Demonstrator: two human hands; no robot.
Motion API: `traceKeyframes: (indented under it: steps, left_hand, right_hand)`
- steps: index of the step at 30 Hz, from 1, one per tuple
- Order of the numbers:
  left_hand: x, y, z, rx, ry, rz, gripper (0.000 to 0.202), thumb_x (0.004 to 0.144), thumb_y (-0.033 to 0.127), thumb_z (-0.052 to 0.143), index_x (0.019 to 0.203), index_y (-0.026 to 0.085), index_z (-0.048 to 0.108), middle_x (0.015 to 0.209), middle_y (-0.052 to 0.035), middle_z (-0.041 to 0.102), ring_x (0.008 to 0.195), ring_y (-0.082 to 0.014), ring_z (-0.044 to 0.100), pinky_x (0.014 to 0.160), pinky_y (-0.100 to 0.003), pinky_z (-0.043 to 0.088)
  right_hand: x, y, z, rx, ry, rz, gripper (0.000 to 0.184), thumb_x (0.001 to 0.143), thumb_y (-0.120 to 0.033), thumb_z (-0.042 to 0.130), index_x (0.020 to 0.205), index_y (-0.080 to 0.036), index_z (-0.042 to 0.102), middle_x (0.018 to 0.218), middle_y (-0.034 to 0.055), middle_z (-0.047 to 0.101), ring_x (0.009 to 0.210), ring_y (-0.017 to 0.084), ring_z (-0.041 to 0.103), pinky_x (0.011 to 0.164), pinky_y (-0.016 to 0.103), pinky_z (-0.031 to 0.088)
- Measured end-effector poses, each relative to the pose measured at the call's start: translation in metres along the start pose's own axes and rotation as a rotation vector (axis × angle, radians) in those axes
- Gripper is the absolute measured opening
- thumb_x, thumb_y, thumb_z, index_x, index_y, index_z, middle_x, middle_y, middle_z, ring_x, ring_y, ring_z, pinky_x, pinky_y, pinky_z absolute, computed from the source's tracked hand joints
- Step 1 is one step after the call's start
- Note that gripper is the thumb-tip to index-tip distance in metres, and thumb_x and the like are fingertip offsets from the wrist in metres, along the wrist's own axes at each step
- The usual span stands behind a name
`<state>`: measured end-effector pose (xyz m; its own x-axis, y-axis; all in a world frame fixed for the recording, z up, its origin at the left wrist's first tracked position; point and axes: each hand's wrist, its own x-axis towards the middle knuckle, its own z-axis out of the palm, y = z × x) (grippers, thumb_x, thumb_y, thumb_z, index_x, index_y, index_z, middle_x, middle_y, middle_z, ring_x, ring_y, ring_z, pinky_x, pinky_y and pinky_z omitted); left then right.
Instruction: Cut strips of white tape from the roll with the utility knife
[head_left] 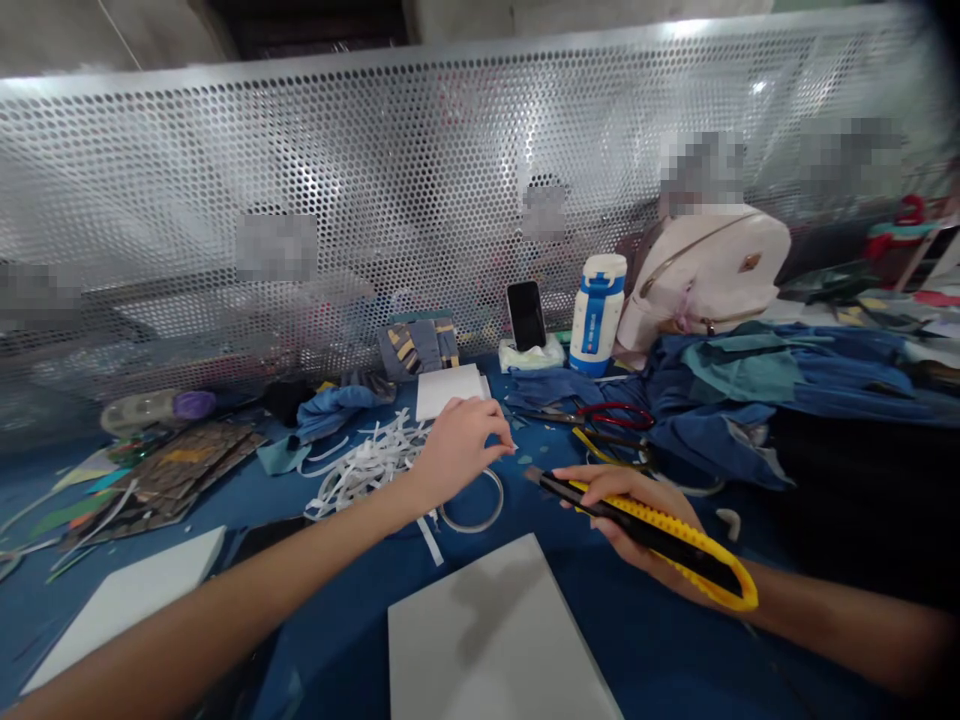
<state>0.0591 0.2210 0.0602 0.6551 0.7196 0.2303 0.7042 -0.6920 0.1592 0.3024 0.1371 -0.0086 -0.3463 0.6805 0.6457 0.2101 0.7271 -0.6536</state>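
My right hand (637, 510) is wrapped round a yellow and black box cutter (675, 545), its short blade pointing left toward my other hand. My left hand (465, 440) is raised over the table with thumb and fingertips pinched together; a tiny whitish bit shows at the tips, too small to name. Beneath both hands lies a thick white board or stack of sheets (487, 640), with a hand's shadow across it. A heap of narrow white strips (375, 460) is just left of my left hand, and a pale ring (484, 510) lies below it.
Behind stand a white and blue bottle (598, 315), a phone (526, 315) and a perforated metal screen (337, 200). Red-handled scissors (615, 415) and denim pieces (825, 370) lie to the right. Brown scraps (172, 470) and another white stack (135, 600) are at left.
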Motion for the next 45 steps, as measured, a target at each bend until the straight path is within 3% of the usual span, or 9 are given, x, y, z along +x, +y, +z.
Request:
traceKeyframes:
  steps: [4, 6, 8, 10, 16, 26, 31, 36, 45]
  left_hand:
    - [0.003, -0.003, -0.007, 0.061, -0.002, 0.032, 0.036, 0.093, 0.022, 0.068, 0.129, 0.023, 0.063, 0.134, -0.0078, 0.058, 0.119, -0.0264, 0.056, 0.099, -0.042, 0.04]
    - [-0.002, -0.001, -0.011, 0.081, 0.001, 0.025, 0.034, 0.093, 0.03, 0.068, 0.125, 0.02, 0.065, 0.14, -0.0104, 0.054, 0.122, -0.0281, 0.055, 0.099, -0.043, 0.042]
    - [-0.01, 0.001, -0.015, 0.099, -0.008, 0.024, 0.018, 0.097, 0.033, 0.062, 0.096, 0.02, 0.075, 0.132, -0.0079, 0.061, 0.114, -0.027, 0.059, 0.099, -0.044, 0.044]
    - [-0.021, 0.001, -0.018, 0.114, -0.012, 0.033, 0.027, 0.1, 0.029, 0.056, 0.083, 0.02, 0.075, 0.123, -0.0062, 0.066, 0.11, -0.0269, 0.061, 0.099, -0.046, 0.044]
    - [-0.057, -0.01, -0.013, 0.124, 0.033, 0.035, 0.049, 0.098, 0.008, 0.039, 0.142, 0.025, 0.051, 0.14, -0.0078, 0.056, 0.125, -0.0263, 0.054, 0.104, -0.048, 0.045]
    - [-0.101, 0.023, -0.02, -0.035, -0.034, 0.019, 0.057, 0.098, 0.016, 0.045, 0.152, 0.032, 0.033, 0.149, -0.0048, 0.05, 0.132, -0.0226, 0.052, 0.107, -0.042, 0.048]
    - [-0.141, 0.042, 0.017, 0.004, -0.087, 0.325, 0.07, 0.088, 0.032, 0.064, 0.152, 0.026, 0.036, 0.159, -0.0082, 0.037, 0.141, -0.0305, 0.043, 0.107, -0.045, 0.049]
    - [-0.155, 0.043, 0.059, 0.209, -0.045, 0.321, 0.077, 0.088, 0.045, 0.069, 0.154, 0.029, 0.033, 0.163, -0.0109, 0.026, 0.142, -0.0357, 0.039, 0.105, -0.051, 0.049]
    - [-0.159, 0.044, 0.069, 0.242, 0.073, 0.351, 0.067, 0.095, 0.032, 0.064, 0.154, 0.039, 0.031, 0.159, -0.0094, 0.036, 0.142, -0.0295, 0.041, 0.104, -0.046, 0.05]
  right_hand:
    - [0.005, -0.007, -0.001, -0.009, 0.105, 0.024, 0.012, 0.091, -0.018, 0.061, 0.102, -0.024, 0.061, 0.119, 0.0101, 0.071, 0.104, 0.021, 0.072, 0.086, 0.032, 0.06]
    - [0.006, -0.009, -0.001, -0.02, 0.118, 0.025, 0.01, 0.092, -0.02, 0.06, 0.101, -0.024, 0.061, 0.117, 0.0103, 0.071, 0.103, 0.021, 0.072, 0.086, 0.033, 0.061]
    - [0.006, -0.008, 0.0, -0.02, 0.115, 0.021, 0.009, 0.092, -0.021, 0.061, 0.1, -0.023, 0.061, 0.116, 0.0105, 0.072, 0.102, 0.022, 0.072, 0.086, 0.034, 0.061]
    - [0.005, -0.005, 0.001, -0.002, 0.108, 0.021, 0.009, 0.091, -0.02, 0.061, 0.1, -0.023, 0.061, 0.117, 0.0107, 0.071, 0.104, 0.022, 0.072, 0.086, 0.034, 0.061]
    - [0.002, 0.0, 0.002, -0.01, 0.072, 0.022, 0.015, 0.09, -0.017, 0.061, 0.103, -0.024, 0.061, 0.12, 0.01, 0.07, 0.108, 0.022, 0.07, 0.093, 0.035, 0.057]
    - [0.003, 0.007, 0.002, 0.048, 0.019, 0.075, 0.015, 0.092, -0.02, 0.06, 0.106, -0.023, 0.06, 0.122, 0.0101, 0.067, 0.102, 0.021, 0.071, 0.09, 0.035, 0.058]
    - [0.001, 0.005, 0.007, 0.053, -0.01, 0.054, 0.006, 0.09, -0.022, 0.06, 0.095, -0.022, 0.057, 0.103, 0.0077, 0.069, 0.085, 0.017, 0.07, 0.076, 0.028, 0.058]
    - [-0.001, -0.002, 0.009, 0.027, -0.08, -0.011, 0.014, 0.083, -0.017, 0.062, 0.094, -0.022, 0.055, 0.097, 0.0065, 0.07, 0.087, 0.017, 0.068, 0.079, 0.028, 0.055]
    - [-0.003, -0.009, 0.01, -0.004, -0.199, -0.067, 0.026, 0.075, -0.013, 0.065, 0.097, -0.021, 0.055, 0.101, 0.0089, 0.069, 0.089, 0.017, 0.067, 0.079, 0.026, 0.054]
